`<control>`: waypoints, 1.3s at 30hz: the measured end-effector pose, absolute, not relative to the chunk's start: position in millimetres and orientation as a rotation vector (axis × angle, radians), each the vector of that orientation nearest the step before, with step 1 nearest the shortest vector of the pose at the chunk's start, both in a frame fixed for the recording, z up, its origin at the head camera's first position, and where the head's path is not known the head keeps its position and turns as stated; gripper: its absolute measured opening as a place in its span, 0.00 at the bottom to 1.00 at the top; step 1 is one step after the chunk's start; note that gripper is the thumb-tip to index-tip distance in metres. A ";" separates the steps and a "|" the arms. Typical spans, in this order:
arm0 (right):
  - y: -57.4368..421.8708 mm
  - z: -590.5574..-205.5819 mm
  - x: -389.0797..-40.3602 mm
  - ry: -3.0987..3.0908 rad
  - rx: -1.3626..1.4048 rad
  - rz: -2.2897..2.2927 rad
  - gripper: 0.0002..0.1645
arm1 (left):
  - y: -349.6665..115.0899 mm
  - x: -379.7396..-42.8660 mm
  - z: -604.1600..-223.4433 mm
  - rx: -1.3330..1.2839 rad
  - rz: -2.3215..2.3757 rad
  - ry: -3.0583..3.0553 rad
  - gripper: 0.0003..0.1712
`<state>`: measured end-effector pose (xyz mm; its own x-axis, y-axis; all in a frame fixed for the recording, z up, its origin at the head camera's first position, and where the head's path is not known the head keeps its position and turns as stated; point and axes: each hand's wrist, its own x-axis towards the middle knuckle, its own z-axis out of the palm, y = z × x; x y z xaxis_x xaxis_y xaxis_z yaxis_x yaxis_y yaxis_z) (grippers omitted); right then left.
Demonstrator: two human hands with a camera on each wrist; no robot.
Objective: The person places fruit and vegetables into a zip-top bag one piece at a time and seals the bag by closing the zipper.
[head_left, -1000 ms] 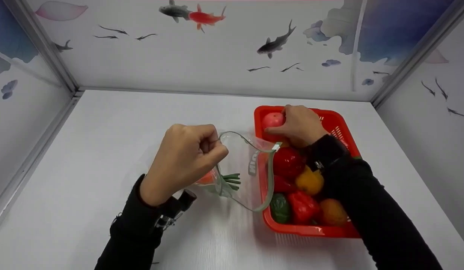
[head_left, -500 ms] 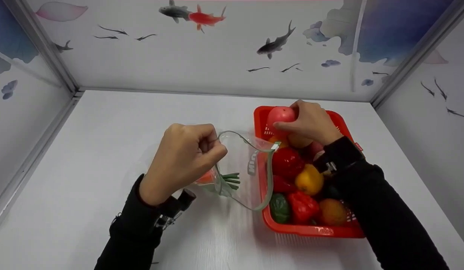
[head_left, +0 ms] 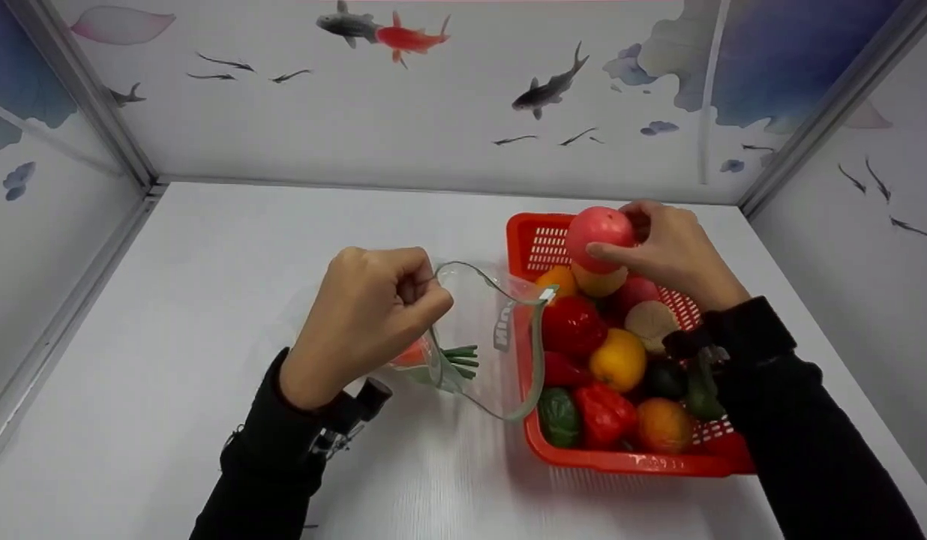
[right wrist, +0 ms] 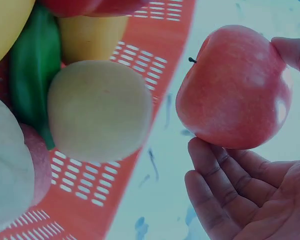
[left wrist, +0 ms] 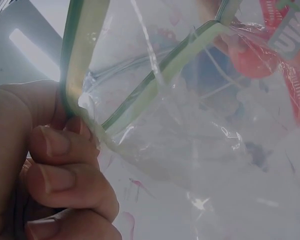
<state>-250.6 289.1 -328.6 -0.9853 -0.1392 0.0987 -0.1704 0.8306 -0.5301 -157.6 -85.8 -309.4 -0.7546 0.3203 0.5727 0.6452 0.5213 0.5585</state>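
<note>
My left hand (head_left: 366,322) pinches the green-edged rim of a clear zip bag (head_left: 537,367), whose mouth gapes toward the basket. The left wrist view shows the green zip strip (left wrist: 132,100) running into the finger grip. Inside the bag lies an orange thing (head_left: 411,355) with cut green stalks (head_left: 462,361), partly hidden by the hand. My right hand (head_left: 685,259) holds a pinkish-red apple (head_left: 595,231) between thumb and fingers over the far part of the red basket (head_left: 525,225). In the right wrist view the apple (right wrist: 235,90) shows its dark stem.
Several fruits and vegetables fill the basket, among them a red bell pepper (head_left: 607,416), a yellow fruit (head_left: 619,360), an orange (head_left: 664,425) and a green pepper (head_left: 559,417). The bag's right side overlaps the basket's left rim. Printed panels (head_left: 433,135) wall the white table (head_left: 231,247).
The right hand has lifted the apple from the basket's far left corner and drawn it rightward, uncovering more produce. The left hand and bag have stayed almost still.
</note>
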 end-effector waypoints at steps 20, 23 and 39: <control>303.1 -302.9 -160.3 -2.644 0.439 0.940 0.36 | -83.8 -158.0 -311.2 -0.805 -1.118 -2.355 0.12; 291.1 -300.3 -146.7 -2.619 0.490 0.958 0.37 | -84.0 -157.5 -311.1 -0.809 -1.124 -2.347 0.12; 232.9 -310.3 -119.5 -2.633 0.728 1.019 0.39 | -80.5 -153.7 -309.6 -0.829 -1.202 -2.339 0.13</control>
<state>-119.5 232.9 -310.3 -0.8515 -0.3671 0.3744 -0.5235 0.6358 -0.5671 -153.7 -80.5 -309.6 -0.7527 0.3282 0.5708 0.6551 0.4597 0.5996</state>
